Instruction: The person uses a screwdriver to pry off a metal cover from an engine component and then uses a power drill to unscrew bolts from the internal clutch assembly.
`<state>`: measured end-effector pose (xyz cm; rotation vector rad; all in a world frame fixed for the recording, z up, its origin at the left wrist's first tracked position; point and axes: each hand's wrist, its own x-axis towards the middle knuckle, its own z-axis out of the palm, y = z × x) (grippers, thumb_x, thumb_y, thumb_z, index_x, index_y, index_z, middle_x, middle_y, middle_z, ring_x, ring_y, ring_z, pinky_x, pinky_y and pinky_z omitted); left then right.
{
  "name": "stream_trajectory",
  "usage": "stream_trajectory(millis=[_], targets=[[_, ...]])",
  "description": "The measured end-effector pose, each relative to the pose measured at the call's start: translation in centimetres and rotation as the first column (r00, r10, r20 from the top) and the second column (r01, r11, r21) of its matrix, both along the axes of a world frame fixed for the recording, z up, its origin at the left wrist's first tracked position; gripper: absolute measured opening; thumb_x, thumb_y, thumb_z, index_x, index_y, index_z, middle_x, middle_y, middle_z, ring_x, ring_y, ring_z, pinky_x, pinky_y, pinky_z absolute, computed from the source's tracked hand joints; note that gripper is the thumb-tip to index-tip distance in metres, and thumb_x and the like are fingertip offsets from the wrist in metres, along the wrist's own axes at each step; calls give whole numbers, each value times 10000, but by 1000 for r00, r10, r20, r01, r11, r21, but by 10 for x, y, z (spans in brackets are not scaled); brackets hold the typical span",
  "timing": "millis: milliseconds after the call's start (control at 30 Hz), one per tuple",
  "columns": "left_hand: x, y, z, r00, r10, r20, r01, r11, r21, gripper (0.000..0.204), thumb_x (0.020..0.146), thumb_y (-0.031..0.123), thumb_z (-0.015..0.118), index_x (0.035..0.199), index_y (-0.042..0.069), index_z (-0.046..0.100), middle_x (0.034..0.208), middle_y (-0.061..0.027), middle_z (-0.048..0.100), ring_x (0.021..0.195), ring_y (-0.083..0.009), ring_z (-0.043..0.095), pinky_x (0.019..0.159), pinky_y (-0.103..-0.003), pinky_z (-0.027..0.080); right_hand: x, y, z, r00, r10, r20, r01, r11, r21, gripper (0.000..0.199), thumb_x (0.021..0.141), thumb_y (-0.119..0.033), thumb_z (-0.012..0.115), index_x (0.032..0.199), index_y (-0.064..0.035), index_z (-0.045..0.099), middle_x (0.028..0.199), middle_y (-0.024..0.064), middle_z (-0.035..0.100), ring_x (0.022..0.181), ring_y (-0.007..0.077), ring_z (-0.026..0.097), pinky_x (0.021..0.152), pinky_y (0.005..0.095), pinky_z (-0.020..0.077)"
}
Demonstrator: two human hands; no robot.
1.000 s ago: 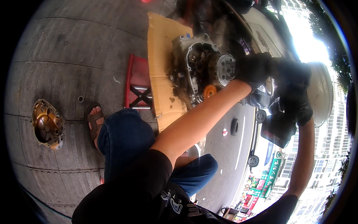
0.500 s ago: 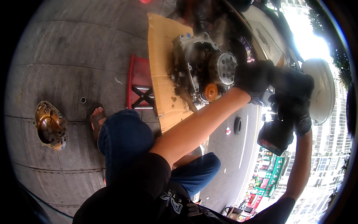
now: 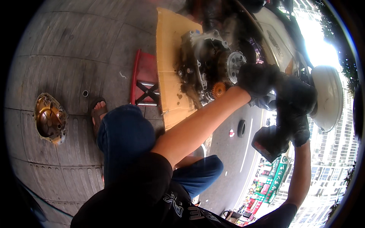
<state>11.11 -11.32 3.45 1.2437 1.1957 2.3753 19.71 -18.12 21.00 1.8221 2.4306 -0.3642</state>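
Observation:
My right hand [image 3: 296, 127], in a black glove, grips the handle of a dark cordless power driver [image 3: 296, 95], its battery block hanging below the hand. My left hand [image 3: 258, 79], also black-gloved, is at the driver's front end, beside the round metal clutch [image 3: 235, 66] of an opened engine. Its fingers are dark and hidden, so what they hold does not show. An orange gear [image 3: 218, 90] sits just below the clutch. The grey engine casing [image 3: 201, 38] stands open around these parts, and black oil stains mark the cardboard [image 3: 171, 57] beside it.
A red stool-like stand [image 3: 145, 76] with a crossed metal frame is left of the cardboard. A golden-brown engine cover [image 3: 49, 119] and a small metal ring [image 3: 85, 93] lie on the paving. A white rounded vehicle part [image 3: 327, 98] is beyond the driver. A tyre [image 3: 241, 128] lies on the road.
The view has shifted slightly. The driver in my right hand has tilted, its battery end swinging a little left. My left hand keeps its place by the clutch.

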Motion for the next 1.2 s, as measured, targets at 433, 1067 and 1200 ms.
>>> stream_trajectory(millis=[433,1067,1200], targets=[[-3,0,10,983,28,183,-7,994,-113,157,788,277,608,783,122,633,682,-112,648,661,-320,663,583,-434,522,-16,35,36,984,-124,-131,88,963,-256,327,861,-120,616,1137,45,561,1016,136,617,921,229,601,807,329,490],[-2,0,21,978,114,177,-118,993,12,217,846,301,567,750,117,628,670,-109,644,619,-307,656,551,-412,512,2,20,53,984,168,58,-164,984,-76,287,904,-89,617,1174,1,576,1071,62,613,960,177,574,866,308,461],[-6,-8,22,981,83,176,-94,994,52,168,828,261,580,763,114,630,713,-106,656,652,-299,663,579,-402,517,-5,13,47,985,170,29,-170,985,15,251,868,-42,656,1112,4,620,995,61,646,879,149,606,782,287,503]])
